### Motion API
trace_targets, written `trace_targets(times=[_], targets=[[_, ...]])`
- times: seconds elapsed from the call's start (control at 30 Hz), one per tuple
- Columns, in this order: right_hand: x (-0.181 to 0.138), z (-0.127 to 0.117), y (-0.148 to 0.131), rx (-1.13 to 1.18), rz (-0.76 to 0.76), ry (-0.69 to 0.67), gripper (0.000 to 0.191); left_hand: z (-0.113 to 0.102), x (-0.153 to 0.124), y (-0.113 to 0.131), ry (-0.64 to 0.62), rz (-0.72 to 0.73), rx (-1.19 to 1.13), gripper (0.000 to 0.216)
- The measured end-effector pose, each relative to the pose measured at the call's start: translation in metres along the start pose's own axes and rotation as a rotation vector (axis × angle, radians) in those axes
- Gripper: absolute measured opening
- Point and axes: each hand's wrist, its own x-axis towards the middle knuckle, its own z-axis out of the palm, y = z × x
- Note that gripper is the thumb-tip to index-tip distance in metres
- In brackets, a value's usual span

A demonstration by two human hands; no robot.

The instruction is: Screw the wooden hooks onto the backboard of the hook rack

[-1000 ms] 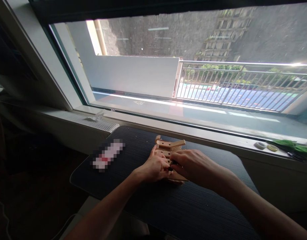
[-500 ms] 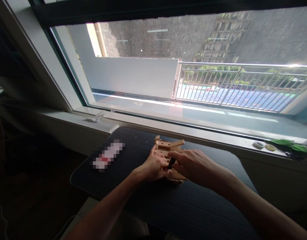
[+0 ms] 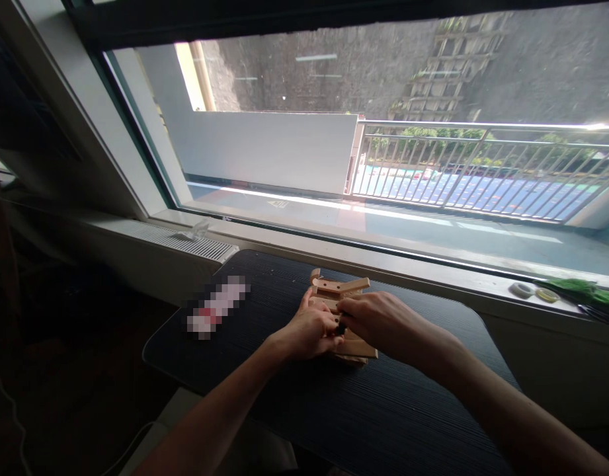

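Note:
A small wooden assembly of light slats with holes (image 3: 340, 288) lies on a black ribbed table (image 3: 334, 410) below a window. My left hand (image 3: 310, 330) is closed round the near left side of the wooden assembly and holds it down. My right hand (image 3: 378, 322) is curled over its right side, fingers pinched on a small dark piece (image 3: 340, 326) between the two hands. The near part of the assembly is hidden under both hands.
A blurred white and red object (image 3: 215, 307) lies on the table's left part. The window sill (image 3: 433, 274) runs behind the table, with green things and small rings (image 3: 557, 291) at its right end. A radiator grille (image 3: 185, 241) sits at the left.
Both hands stay on the wooden assembly; my right hand's fingers have shifted slightly on the small dark piece. The view has drifted a little.

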Motion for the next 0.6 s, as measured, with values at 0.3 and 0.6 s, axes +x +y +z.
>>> trace_targets(times=[0.3, 0.6], targets=[[0.013, 0.006, 0.025, -0.028, 0.045, 0.072, 0.022, 0.004, 0.028, -0.010, 0.037, -0.096, 0.019, 0.024], [0.014, 0.009, 0.035, -0.025, 0.114, 0.112, 0.029, 0.007, 0.030, -0.015, 0.024, -0.095, 0.005, 0.026]])
